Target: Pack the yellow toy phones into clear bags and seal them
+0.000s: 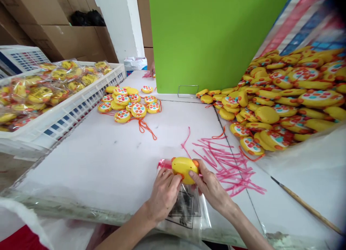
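A yellow toy with orange knobs point(183, 168) is held back-side up just above the white table point(108, 160), near its front edge. My left hand point(164, 192) grips its left side with the fingers curled on it. My right hand point(209, 185) pinches its right side, thumb on top. A bit of pink string point(163, 164) sticks out at the toy's left end. Under my hands lies a stack of clear plastic bags point(186, 208) with a black print.
Loose pink ties point(224, 160) lie right of my hands. A big heap of yellow toys point(283, 98) fills the right, a smaller group point(129, 104) the far middle. A white crate point(75, 106) with bagged toys stands left. A green board point(208, 37) stands behind. A thin stick point(305, 205) lies at right.
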Demonstrator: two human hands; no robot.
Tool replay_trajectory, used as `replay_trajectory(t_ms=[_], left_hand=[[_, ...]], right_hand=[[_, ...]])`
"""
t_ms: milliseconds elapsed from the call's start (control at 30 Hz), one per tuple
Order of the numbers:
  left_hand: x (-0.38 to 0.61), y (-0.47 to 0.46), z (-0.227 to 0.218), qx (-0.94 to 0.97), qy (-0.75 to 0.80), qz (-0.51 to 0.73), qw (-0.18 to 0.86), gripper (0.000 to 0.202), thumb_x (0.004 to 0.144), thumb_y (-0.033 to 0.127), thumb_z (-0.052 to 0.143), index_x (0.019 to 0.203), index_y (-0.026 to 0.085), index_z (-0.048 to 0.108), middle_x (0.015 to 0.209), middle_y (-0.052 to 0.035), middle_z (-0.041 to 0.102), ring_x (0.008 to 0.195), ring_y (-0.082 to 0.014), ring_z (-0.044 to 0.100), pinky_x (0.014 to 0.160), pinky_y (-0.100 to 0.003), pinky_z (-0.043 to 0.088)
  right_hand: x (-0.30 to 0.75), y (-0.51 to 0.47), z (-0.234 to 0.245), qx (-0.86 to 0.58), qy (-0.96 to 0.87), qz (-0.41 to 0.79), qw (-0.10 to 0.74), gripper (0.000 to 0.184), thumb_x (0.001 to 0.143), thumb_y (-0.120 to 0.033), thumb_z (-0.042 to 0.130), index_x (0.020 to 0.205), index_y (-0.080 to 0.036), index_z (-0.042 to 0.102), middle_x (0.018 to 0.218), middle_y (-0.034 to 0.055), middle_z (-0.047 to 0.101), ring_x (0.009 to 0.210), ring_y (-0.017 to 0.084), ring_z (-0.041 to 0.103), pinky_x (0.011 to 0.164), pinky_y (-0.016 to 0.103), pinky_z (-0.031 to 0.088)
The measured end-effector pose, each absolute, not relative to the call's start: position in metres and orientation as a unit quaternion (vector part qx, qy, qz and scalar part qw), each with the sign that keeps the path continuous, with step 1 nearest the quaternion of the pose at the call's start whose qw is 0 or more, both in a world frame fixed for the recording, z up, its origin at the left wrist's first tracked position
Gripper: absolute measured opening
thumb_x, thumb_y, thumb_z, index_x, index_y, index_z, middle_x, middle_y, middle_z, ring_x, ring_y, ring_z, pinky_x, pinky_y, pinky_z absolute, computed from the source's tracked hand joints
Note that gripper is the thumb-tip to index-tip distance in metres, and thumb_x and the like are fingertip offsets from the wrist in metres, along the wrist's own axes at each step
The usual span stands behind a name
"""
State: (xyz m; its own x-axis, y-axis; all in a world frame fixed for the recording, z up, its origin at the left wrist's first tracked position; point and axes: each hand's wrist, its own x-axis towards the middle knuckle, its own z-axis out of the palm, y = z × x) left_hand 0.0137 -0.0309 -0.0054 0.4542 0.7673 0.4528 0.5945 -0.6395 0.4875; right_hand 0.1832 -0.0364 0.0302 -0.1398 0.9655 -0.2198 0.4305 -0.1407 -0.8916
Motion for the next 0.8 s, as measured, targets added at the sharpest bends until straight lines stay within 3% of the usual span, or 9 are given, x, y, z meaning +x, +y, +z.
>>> replay_trajectory(t_ms=[200, 333, 433, 633, 800], left_hand=[[-0.021, -0.025, 0.007, 0.737, 0.494, 0.408, 0.216, 0.014, 0.089, 0.021, 0.045, 0.088, 0.019, 0.059, 0.084, -0.0044, 0.064, 0.083, -0.0176, 0.055, 0.079, -0.032, 0.043], [-0.034, -0.018, 0.018, 0.565, 0.581, 0.382, 0.445, 0.026, 0.089, 0.039, 0.046, 0.087, 0.017, 0.06, 0.079, -0.0036, 0.064, 0.077, -0.0167, 0.059, 0.069, -0.025, 0.044], [-0.028, -0.013, 0.018, 0.514, 0.539, 0.366, 0.558, 0.027, 0.085, 0.039, 0.05, 0.08, 0.014, 0.06, 0.071, -0.0009, 0.062, 0.068, -0.0136, 0.057, 0.061, -0.021, 0.042], [-0.011, -0.011, 0.008, 0.486, 0.522, 0.385, 0.586, 0.02, 0.082, 0.033, 0.055, 0.078, 0.013, 0.056, 0.07, 0.0003, 0.06, 0.062, -0.0103, 0.054, 0.055, -0.018, 0.04], [-0.013, -0.007, 0.004, 0.405, 0.493, 0.444, 0.629, 0.024, 0.081, 0.038, 0.058, 0.082, 0.017, 0.046, 0.067, 0.002, 0.06, 0.062, -0.013, 0.061, 0.064, -0.026, 0.05]], right_hand=[[0.196, -0.036, 0.039, -0.601, -0.596, 0.466, 0.258, 0.033, 0.092, -0.049, 0.039, 0.109, -0.02, 0.041, 0.055, -0.0052, 0.054, 0.048, 0.014, 0.053, 0.048, 0.025, 0.041], [0.194, -0.033, 0.042, -0.592, -0.594, 0.476, 0.266, 0.033, 0.092, -0.051, 0.038, 0.106, -0.021, 0.042, 0.059, -0.0041, 0.054, 0.049, 0.015, 0.053, 0.048, 0.026, 0.04], [0.19, -0.031, 0.043, -0.591, -0.614, 0.457, 0.256, 0.034, 0.092, -0.051, 0.038, 0.107, -0.021, 0.043, 0.062, -0.0037, 0.053, 0.053, 0.015, 0.053, 0.051, 0.027, 0.04], [0.195, -0.025, 0.056, -0.579, -0.687, 0.407, 0.165, 0.031, 0.095, -0.046, 0.032, 0.094, -0.021, 0.05, 0.069, 0.0008, 0.056, 0.066, 0.019, 0.055, 0.059, 0.029, 0.04], [0.201, -0.02, 0.052, -0.473, -0.759, 0.437, 0.093, 0.033, 0.094, -0.04, 0.037, 0.08, -0.023, 0.061, 0.066, 0.0004, 0.061, 0.064, 0.018, 0.058, 0.062, 0.028, 0.042]])
